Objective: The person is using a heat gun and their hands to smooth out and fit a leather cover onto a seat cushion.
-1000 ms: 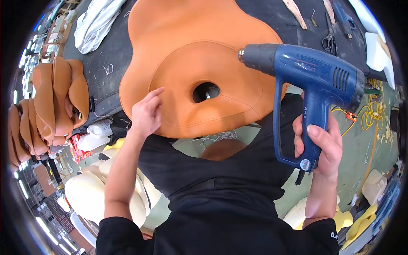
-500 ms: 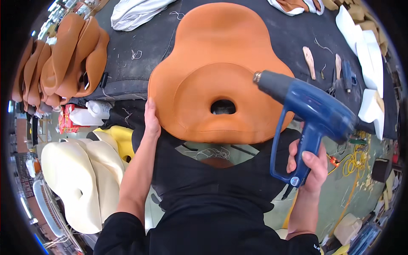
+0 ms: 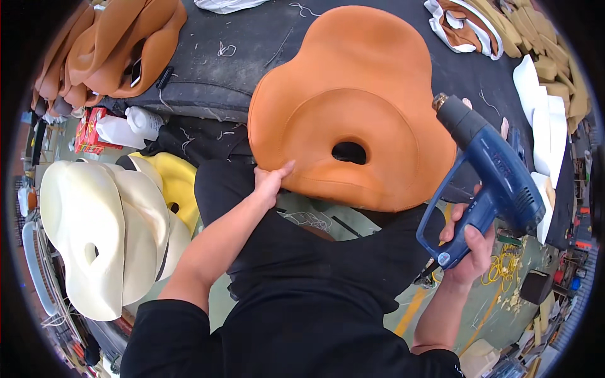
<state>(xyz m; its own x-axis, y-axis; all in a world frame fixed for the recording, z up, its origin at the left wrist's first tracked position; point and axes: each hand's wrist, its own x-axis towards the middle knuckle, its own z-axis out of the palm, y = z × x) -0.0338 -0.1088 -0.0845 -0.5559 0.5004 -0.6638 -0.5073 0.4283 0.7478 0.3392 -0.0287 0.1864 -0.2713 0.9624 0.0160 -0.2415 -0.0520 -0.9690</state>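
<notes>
An orange-tan leather-like seat cushion (image 3: 353, 57) lies tilted on the dark table at the edge nearest me. It has a stitched round hollow with an oval hole low in its middle. My left hand (image 3: 272, 184) grips the cushion's lower left edge, thumb on top and fingers hidden beneath. In my right hand (image 3: 469, 242) is a blue heat gun (image 3: 495, 167), held by its handle. Its metal nozzle points up and left, just off the cushion's right side and not touching it.
Brown cushion covers (image 3: 116, 47) are piled at the far left, a phone among them. Below stand white plastic bottles (image 3: 144, 123), cream foam cushions (image 3: 82, 233) and a yellow one (image 3: 170, 179). White foam pieces (image 3: 547, 126) line the right edge. A yellow cord (image 3: 504, 264) lies on the floor.
The cushion has turned clockwise and shifted right in view. My left hand has moved from its left side to the lower left edge. The heat gun has swung its nozzle upward and rightward.
</notes>
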